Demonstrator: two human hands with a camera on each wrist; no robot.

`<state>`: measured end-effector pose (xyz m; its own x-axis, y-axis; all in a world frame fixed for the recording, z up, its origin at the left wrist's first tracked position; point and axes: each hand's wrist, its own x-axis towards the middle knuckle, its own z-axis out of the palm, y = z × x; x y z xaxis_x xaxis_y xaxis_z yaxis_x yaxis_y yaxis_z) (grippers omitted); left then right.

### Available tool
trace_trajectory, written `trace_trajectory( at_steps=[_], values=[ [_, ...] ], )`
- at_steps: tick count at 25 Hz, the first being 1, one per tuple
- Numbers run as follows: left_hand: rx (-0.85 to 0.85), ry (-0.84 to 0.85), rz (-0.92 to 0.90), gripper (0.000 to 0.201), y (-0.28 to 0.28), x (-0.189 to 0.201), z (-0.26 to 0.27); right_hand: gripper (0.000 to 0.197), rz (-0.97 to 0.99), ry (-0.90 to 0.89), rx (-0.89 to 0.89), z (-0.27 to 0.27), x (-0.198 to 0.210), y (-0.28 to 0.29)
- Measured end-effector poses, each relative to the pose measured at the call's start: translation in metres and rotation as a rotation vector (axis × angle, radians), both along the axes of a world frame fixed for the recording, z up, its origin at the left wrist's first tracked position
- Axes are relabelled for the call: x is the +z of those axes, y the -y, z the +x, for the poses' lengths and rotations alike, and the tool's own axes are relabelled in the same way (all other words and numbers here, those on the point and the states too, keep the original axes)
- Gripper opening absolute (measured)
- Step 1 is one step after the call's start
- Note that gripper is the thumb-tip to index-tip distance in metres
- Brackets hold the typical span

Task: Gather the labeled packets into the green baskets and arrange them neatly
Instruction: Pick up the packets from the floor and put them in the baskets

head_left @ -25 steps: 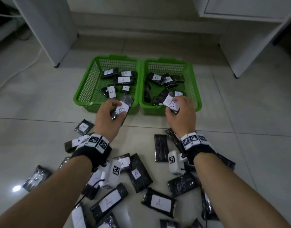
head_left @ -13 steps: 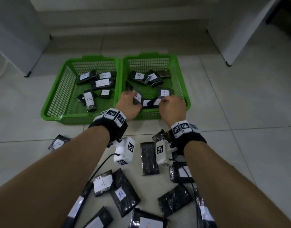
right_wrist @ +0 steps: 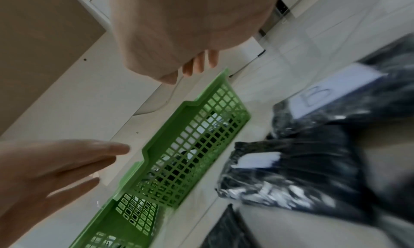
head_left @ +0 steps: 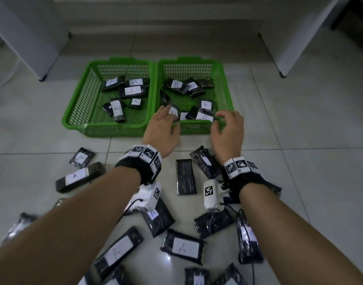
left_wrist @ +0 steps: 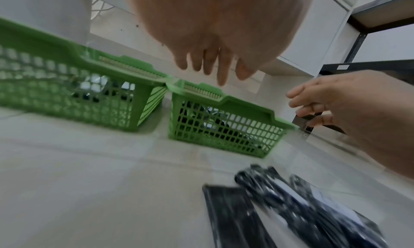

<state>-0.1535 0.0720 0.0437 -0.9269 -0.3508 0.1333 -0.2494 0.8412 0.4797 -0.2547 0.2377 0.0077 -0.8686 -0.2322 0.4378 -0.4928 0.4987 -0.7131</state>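
Green mesh: two baskets are sitting side by side, touching, ahead of both hands. Left basket (head_left: 78,112) is holding black packets labelled A; right basket (head_left: 223,79) is holding packets labelled B.

Left hand (head_left: 162,130) is hovering over the near-left corner of the right basket, fingers (left_wrist: 221,71) extended and loosely spread, gripping nothing. Just under its fingertips a labelled packet (head_left: 173,113) is lying inside the basket, long axis running roughly away from the person; its letter is not legible.

Right hand (head_left: 228,132) is hovering at the near wall of the right basket, fingers (head_left: 219,116) loosely curled, holding nothing. Just left of those fingertips a B packet (head_left: 204,117) is lying with its long axis across the basket. Beyond it another B packet (head_left: 205,103) is sitting closer to upright in frame.

Behind the wrists, packets are lying scattered on the tiled floor (head_left: 299,140). Between the two wrists an unlabelled-side packet (head_left: 185,176) is lying with long axis pointing toward the baskets. Left of the left wrist, a long A packet (head_left: 80,178) is lying nearly crosswise, slightly tilted. Nearer the person, an A packet (head_left: 183,246) is lying crosswise. In the right wrist view a B packet (right_wrist: 336,96) is lying on the floor beside the basket wall, blurred.
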Motion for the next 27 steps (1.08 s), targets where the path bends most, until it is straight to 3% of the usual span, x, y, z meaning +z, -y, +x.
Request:
trace_trajectory(
  at_steps=[2, 5, 7, 12, 14, 17, 18, 22, 24, 27],
  values=[
    [0.012, -0.123, 0.031, 0.022, -0.018, -0.006, 0.033, 0.018, -0.01, 0.073, -0.033, 0.015, -0.008, -0.022],
    [-0.001, 0.043, 0.129, 0.022, -0.038, -0.03, 0.063, 0.017, 0.082, 0.273, -0.032, 0.038, -0.028, -0.046],
    [-0.056, 0.222, 0.119, 0.033, -0.051, -0.046, 0.072, 0.017, 0.19, 0.36, 0.011, 0.053, -0.035, -0.05],
    [-0.067, 0.47, -0.042, 0.075, -0.077, -0.061, 0.074, 0.056, 0.549, 0.364, 0.137, 0.062, -0.035, -0.041],
    [-0.04, 0.506, -0.089, 0.086, -0.081, -0.061, 0.071, 0.048, 0.572, 0.352, 0.13, 0.061, -0.033, -0.038],
    [-0.022, 0.495, -0.032, 0.082, -0.083, -0.06, 0.07, 0.016, 0.331, 0.404, 0.026, 0.063, -0.024, -0.038],
    [-0.034, 0.471, -0.028, 0.074, -0.084, -0.06, 0.07, 0.016, 0.203, 0.478, -0.031, 0.06, -0.022, -0.039],
    [0.03, 0.309, 0.094, 0.053, -0.078, -0.053, 0.073, 0.021, -0.425, 1.028, -0.158, 0.045, -0.008, -0.052],
    [0.17, 0.187, 0.291, 0.038, -0.065, -0.056, 0.075, 0.018, -0.523, 1.097, -0.149, 0.04, -0.003, -0.056],
    [0.474, -0.068, 0.949, 0.027, -0.04, -0.06, 0.079, 0.021, -0.601, 1.102, -0.098, 0.037, 0.005, -0.055]
  ],
)
